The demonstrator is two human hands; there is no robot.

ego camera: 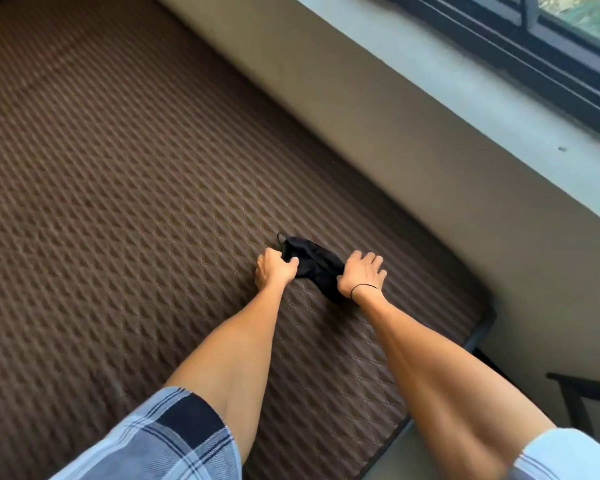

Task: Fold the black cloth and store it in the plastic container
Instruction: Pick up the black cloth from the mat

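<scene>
A small black cloth [312, 263] lies bunched on a brown quilted mattress [118, 202], close to its right edge. My left hand [274, 268] grips the cloth's left end with curled fingers. My right hand [361, 273] presses down on and holds the cloth's right end; a thin black band circles that wrist. A thin strap or hem of the cloth sticks out at its far left tip. No plastic container is in view.
A beige wall [378, 133] runs along the mattress's right side, topped by a pale window sill [482, 98] and a dark window frame [551, 53]. A dark piece of furniture [582, 393] stands at the lower right, beyond the mattress corner.
</scene>
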